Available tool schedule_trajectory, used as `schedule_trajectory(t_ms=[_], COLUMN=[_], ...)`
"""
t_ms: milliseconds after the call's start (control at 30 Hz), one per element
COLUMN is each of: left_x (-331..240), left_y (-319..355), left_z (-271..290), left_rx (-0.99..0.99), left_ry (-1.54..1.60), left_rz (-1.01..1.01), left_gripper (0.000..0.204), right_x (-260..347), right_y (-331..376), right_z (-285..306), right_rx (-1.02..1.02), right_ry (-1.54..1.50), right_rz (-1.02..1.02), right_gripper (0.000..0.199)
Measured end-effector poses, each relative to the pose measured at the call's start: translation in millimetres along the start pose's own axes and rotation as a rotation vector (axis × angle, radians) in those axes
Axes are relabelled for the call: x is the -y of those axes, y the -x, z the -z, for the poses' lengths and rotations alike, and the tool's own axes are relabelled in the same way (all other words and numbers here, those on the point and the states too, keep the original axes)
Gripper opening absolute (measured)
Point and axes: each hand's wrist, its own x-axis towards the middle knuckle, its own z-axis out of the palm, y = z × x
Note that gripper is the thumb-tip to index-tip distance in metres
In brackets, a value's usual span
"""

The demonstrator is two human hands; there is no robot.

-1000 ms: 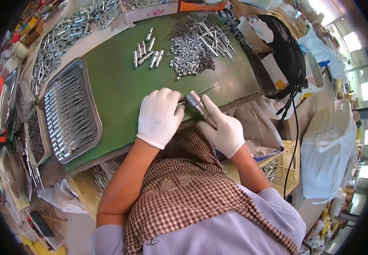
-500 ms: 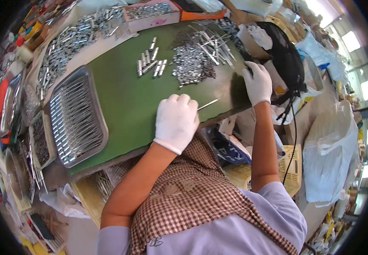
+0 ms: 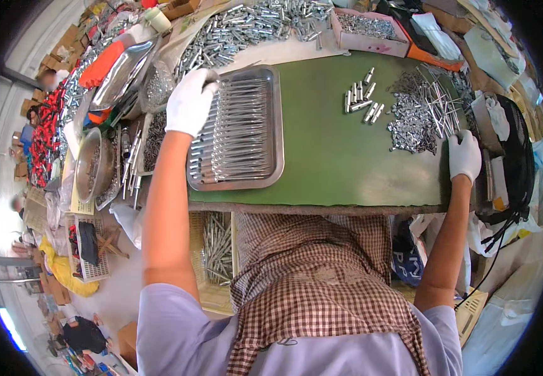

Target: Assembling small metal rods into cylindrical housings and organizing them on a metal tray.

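Observation:
My left hand [image 3: 190, 105], in a white glove, is at the far left corner of a grey metal tray [image 3: 277, 131]. Its fingers are curled closed, and what they hold is hidden. Rows of thin pointed metal rods with silver ends [image 3: 240, 135] fill the tray. My right hand [image 3: 465, 158], also gloved, lies at the right side of the green work surface [image 3: 328, 160]. Its fingers are bent together at the near ends of loose thin metal rods [image 3: 443, 109]; I cannot make out what is between them. Beside these rods is a heap of small metal pieces [image 3: 412, 122].
Several short silver tubes [image 3: 360, 97] stand and lie on the green surface. Behind are a pile of metal tubes [image 3: 240, 34] and a pink-white box [image 3: 371, 37] of small parts. A metal bowl [image 3: 93, 164] sits left; a black mesh bag [image 3: 516, 150] hangs right.
My left hand, earlier closed with a thin rod sticking out, has moved left to the tray. My right hand has come to the loose rods. The view has turned left.

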Motion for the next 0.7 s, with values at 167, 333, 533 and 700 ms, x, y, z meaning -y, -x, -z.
schedule_trajectory(t_ms=[167,333,533,700], left_x=[45.9,55.0,0.8,-95.5], left_y=[-22.3,-23.4,-31.0,-43.7], left_z=[-23.2,-30.6,-27.7,-58.5], left_rx=[0.144,0.215,0.131,0.170], left_ry=[-0.042,-0.081,-0.147,0.085], left_rz=[-0.007,-0.027,-0.232,-0.559], left_gripper=[0.019,0.019,0.019,0.017], right_x=[-1.8,-6.4,-4.0,52.0], right_y=[3.1,9.7,37.6,99.4], right_z=[-0.9,2.1,17.5,47.7], right_rx=[-0.032,-0.076,-0.222,-0.071], right_ry=[-0.034,-0.099,-0.509,-0.821], right_rz=[-0.031,-0.050,-0.070,0.083], right_gripper=[0.027,0.027,0.023,0.019])
